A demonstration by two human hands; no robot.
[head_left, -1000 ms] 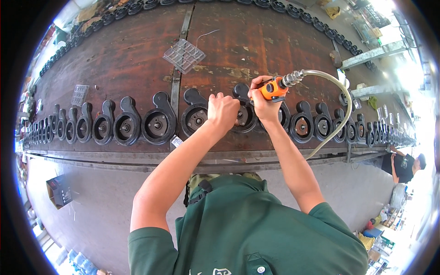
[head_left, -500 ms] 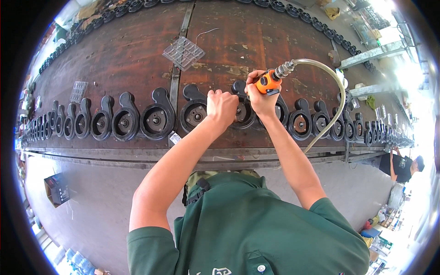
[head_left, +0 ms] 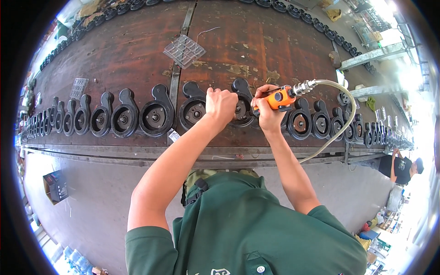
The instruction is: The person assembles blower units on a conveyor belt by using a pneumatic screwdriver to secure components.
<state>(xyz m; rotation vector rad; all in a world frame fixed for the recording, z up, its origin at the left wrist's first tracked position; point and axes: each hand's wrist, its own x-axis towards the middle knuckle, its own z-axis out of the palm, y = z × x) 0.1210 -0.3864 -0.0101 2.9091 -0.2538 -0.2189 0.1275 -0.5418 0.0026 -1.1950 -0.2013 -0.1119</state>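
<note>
My right hand (head_left: 269, 112) is wrapped round an orange air tool (head_left: 280, 98), which has a metal fitting and a pale hose (head_left: 352, 107). The tool lies nearly sideways, its front end toward the round black housing (head_left: 241, 120) in front of me. My left hand (head_left: 221, 106) is closed at the left side of that housing; its fingertips are hidden, so I cannot make out what they pinch. Beside it on the left stands another black housing (head_left: 192, 94) with a round metal plate inside.
A long row of similar black housings (head_left: 123, 120) runs along the near edge of the brown table (head_left: 220, 55). Clear plastic trays (head_left: 184, 51) lie farther back. A box (head_left: 56, 187) stands on the floor at left. Another person (head_left: 399, 167) is at far right.
My right hand has come nearer to me and slightly right, and the air tool has swung to a more sideways tilt. The left hand stays almost in place.
</note>
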